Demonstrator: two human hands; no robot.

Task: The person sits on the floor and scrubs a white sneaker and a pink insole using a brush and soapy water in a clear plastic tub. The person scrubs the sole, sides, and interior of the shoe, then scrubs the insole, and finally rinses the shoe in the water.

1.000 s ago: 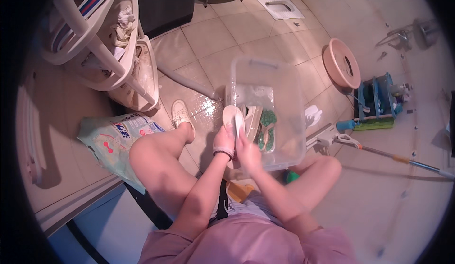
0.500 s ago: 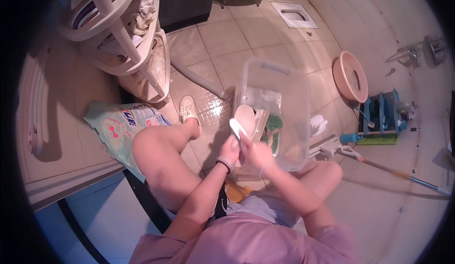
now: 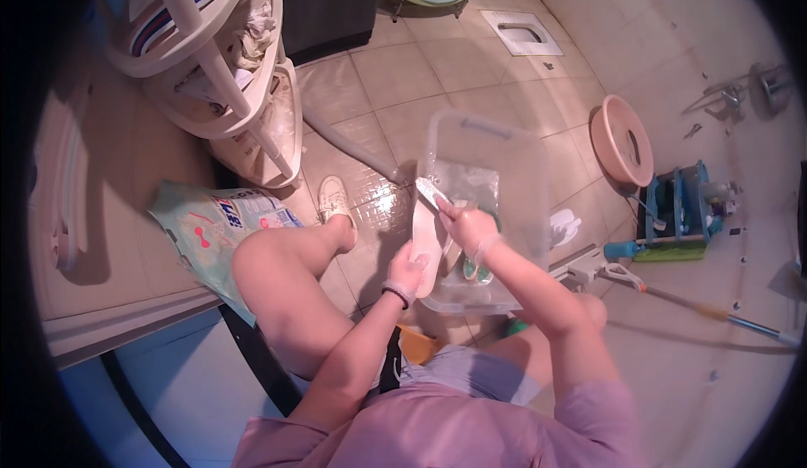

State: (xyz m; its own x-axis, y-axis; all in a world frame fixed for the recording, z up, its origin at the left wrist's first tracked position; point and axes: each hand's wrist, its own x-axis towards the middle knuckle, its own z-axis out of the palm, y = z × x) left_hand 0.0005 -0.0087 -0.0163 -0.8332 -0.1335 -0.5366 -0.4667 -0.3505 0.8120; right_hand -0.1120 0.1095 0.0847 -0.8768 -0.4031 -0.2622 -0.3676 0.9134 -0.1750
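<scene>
My left hand (image 3: pixel 409 270) grips the near end of a pale, shoe-sole-shaped insole (image 3: pixel 426 237). The insole is held tilted over the near left part of a clear plastic storage box (image 3: pixel 545 207). In my right hand (image 3: pixel 471 231) is a small white brush (image 3: pixel 429 192), its head lying over the far end of the insole. Whether its bristles touch the surface cannot be made out. Behind my right hand, partly hidden, are green items and a clear tray-like piece (image 3: pixel 479 184) inside the box.
A white shelf rack (image 3: pixel 286 123) stands at the left, above a printed bag (image 3: pixel 202 216). A grey hose (image 3: pixel 353 148) crosses the tiled floor. Toward the right wall are a pink basin (image 3: pixel 614 136), a blue rack (image 3: pixel 677 203) and a mop (image 3: pixel 672 294). A squat toilet (image 3: pixel 504 26) lies far back.
My right hand has moved the brush away from me, from mid-insole to its far end. My hands are now farther apart, and more of the insole's near part shows.
</scene>
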